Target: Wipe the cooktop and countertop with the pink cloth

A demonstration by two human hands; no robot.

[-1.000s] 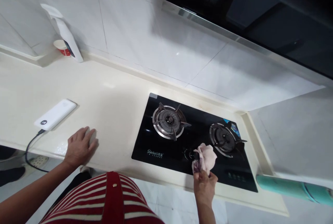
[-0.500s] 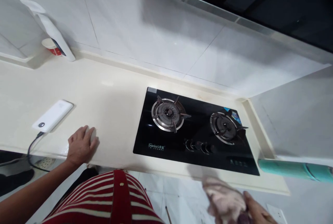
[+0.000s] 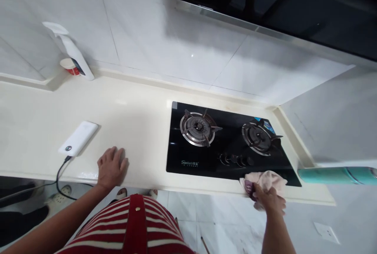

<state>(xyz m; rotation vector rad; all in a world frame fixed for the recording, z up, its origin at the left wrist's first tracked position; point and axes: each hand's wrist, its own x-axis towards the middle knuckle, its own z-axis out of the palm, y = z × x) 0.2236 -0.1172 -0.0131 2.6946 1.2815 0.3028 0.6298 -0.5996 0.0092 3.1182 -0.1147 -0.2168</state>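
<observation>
My right hand [image 3: 269,199] is closed on a pale pink cloth [image 3: 266,179] with a purple part. The cloth lies over the front edge of the counter and touches the front right of the black gas stove [image 3: 209,167]. Two burners with metal pan supports, a left burner [image 3: 198,128] and a right burner [image 3: 259,138], sit on the stove, with knobs [image 3: 235,159] at its front. My left hand [image 3: 111,167] rests on the cream countertop [image 3: 141,136], its fingers a little bent and holding nothing.
A white power bank [image 3: 79,138] with a black cable lies left of my left hand. A white spray bottle [image 3: 77,57] and a paper cup [image 3: 70,66] stand by the wall. A dark range hood [image 3: 273,14] hangs above. A green cylinder [image 3: 335,175] is at the right.
My right hand has brought the cloth up from below the counter onto the stove's front edge. My left hand stays on the counter; the view has shifted slightly.
</observation>
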